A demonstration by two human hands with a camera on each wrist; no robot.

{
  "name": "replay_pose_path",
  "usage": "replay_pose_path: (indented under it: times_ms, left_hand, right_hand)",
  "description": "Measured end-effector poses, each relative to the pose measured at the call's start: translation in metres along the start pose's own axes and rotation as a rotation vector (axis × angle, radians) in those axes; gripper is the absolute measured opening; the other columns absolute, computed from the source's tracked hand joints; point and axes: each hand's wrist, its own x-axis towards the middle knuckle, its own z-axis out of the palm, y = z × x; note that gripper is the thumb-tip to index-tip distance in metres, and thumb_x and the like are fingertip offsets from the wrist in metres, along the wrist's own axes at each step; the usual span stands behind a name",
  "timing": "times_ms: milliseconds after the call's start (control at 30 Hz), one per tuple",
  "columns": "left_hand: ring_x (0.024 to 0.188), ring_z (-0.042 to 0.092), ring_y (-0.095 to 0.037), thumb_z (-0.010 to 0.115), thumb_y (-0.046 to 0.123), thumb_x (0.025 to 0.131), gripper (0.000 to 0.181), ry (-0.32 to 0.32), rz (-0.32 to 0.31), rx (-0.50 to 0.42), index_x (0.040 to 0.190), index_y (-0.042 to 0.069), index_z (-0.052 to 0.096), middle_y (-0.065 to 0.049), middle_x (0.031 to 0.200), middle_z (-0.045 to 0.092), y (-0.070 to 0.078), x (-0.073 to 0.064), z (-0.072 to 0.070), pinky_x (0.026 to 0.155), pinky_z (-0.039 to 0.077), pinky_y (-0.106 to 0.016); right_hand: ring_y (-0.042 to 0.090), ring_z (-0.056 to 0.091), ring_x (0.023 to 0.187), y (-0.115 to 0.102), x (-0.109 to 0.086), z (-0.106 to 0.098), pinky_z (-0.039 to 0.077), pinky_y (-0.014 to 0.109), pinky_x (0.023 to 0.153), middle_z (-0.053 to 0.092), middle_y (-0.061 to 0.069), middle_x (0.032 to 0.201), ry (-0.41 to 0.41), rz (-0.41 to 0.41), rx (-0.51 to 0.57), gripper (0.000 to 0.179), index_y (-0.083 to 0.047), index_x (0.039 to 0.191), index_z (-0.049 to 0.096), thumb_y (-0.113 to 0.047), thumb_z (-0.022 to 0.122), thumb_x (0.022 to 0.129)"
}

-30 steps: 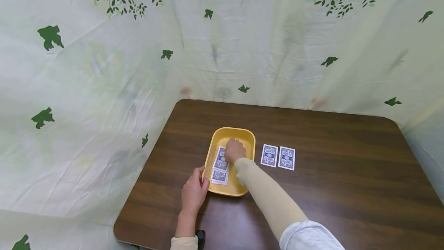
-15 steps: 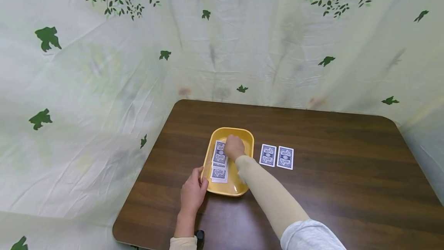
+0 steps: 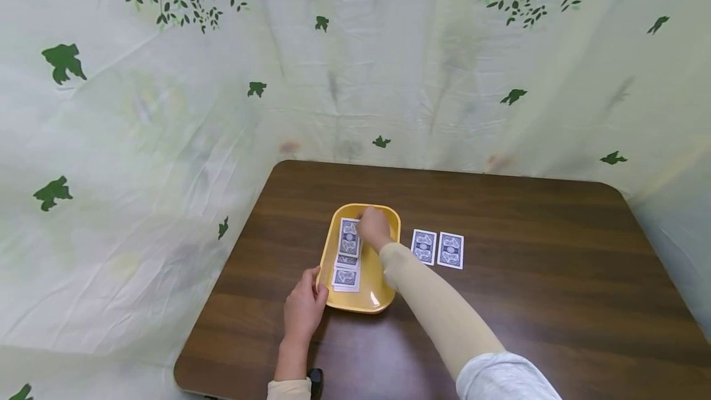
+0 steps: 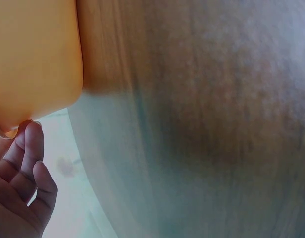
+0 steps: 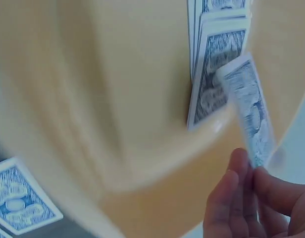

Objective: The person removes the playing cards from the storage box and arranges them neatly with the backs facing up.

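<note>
A yellow tray (image 3: 374, 286) stands on the table, its near left rim gripped by my left hand (image 3: 304, 307). In the left wrist view, fingers (image 4: 33, 148) of that hand curl at the tray's rim. Over the tray's far half, my right hand (image 3: 374, 227) pinches a playing card (image 5: 251, 109) between thumb and fingers, its blue patterned back showing. The card is tilted over other face-down playing cards (image 5: 217, 79), which lie overlapping in a column along the tray's left side. Part of the far rim is hidden behind the right hand.
Two more face-down cards, a left one (image 3: 424, 247) and a right one (image 3: 450, 250), lie side by side on the brown wooden table (image 3: 528, 301), right of the tray. A pale leaf-printed cloth (image 3: 166, 141) hangs behind and left of the table.
My right hand has moved the pinched card toward the tray's far end, uncovering more of the cards below it. The left hand keeps its grip on the rim. The head view has shifted slightly.
</note>
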Motion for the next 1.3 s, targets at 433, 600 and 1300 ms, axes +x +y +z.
replay_pose_path:
  times_ms: [433,600,1300]
  left_hand:
    - [0.056,0.046,-0.018,0.058,0.010,0.087,0.035,-0.033,-0.036,0.000,0.120,0.001,0.060,-0.001,0.067,0.051,0.002,0.001,-0.001,0.051,0.038,-0.033]
    - [0.056,0.047,-0.018,0.057,0.010,0.088,0.036,-0.064,-0.064,0.002,0.123,0.001,0.059,-0.002,0.068,0.052,0.001,0.001,-0.003,0.052,0.037,-0.033]
    - [0.058,0.048,-0.020,0.056,0.012,0.090,0.037,-0.106,-0.083,0.020,0.124,0.000,0.057,-0.005,0.071,0.054,0.007,0.003,0.002,0.053,0.038,-0.033]
  right_hand:
    - [0.024,0.060,0.090,0.028,0.006,-0.048,0.047,0.036,0.079,0.070,0.006,0.095,0.142,0.111,0.311,0.013,-0.008,0.096,0.075,-0.011,0.065,0.089]
    - [0.024,0.059,0.093,0.056,0.009,-0.067,0.045,0.037,0.083,0.068,0.010,0.094,0.223,0.168,0.453,0.017,-0.004,0.102,0.075,-0.011,0.065,0.090]
    - [0.032,0.053,0.107,0.201,-0.026,-0.133,0.038,0.042,0.095,0.064,0.021,0.114,0.452,0.498,0.477,0.027,0.002,0.110,0.071,-0.012,0.056,0.093]
